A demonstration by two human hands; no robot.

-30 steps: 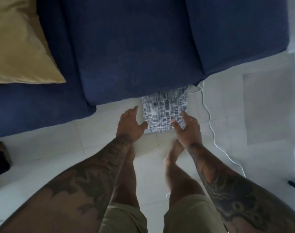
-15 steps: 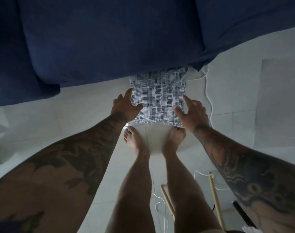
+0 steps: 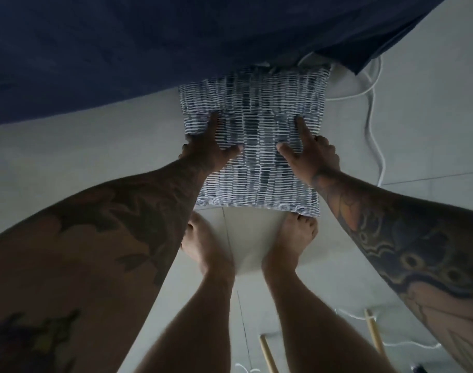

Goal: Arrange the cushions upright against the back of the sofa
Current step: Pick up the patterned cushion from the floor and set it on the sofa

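Note:
A blue-and-white patterned cushion (image 3: 256, 114) lies on the pale tiled floor just in front of the dark blue sofa (image 3: 149, 49), nearly all of it out from under the sofa's front edge. My left hand (image 3: 211, 146) grips its left side, thumb on top. Over on the cushion's right side my right hand (image 3: 308, 149) holds it the same way. The near edge of the cushion sits just above my bare feet (image 3: 297, 238). No other cushion is in view.
A white cable (image 3: 375, 125) curls on the floor to the right of the cushion, running under the sofa. Wooden legs of some furniture (image 3: 374, 337) stand behind my feet at the lower right. Pale floor tiles (image 3: 68, 157) spread to the left.
Both hands have drawn the cushion out from under the sofa toward my feet, so much more of it shows. My head has dipped lower; the yellow cushion on the seat has left the view.

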